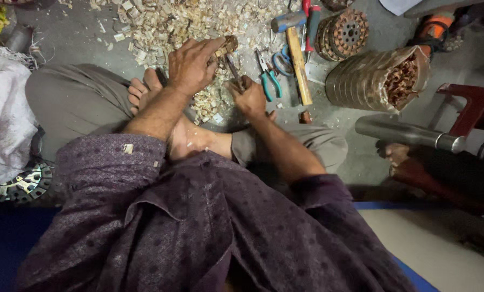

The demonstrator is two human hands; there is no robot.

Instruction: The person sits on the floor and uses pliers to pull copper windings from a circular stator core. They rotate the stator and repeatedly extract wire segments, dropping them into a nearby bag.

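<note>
Sitting on the floor [79,32], the person's left hand [190,65] is clamping a small wound part [228,46] over the scrap pile [171,24], while the right hand [249,97] is gripping a thin tool [233,69], seemingly prying; next needs steady leverage.

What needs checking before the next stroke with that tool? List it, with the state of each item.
1. Left hand has a firm grip on the small brown piece: ok, fingers wrap it.
2. Right hand holds the thin metal tool: ok, tip points toward the piece.
3. Bare foot away from the tool tip: not ok, it lies right beside the hands.
4. Pliers and hammer lie nearby: ok, just to the right on the floor.
5. Tool tip seated in the piece: cannot tell, the hands hide the contact.
</note>
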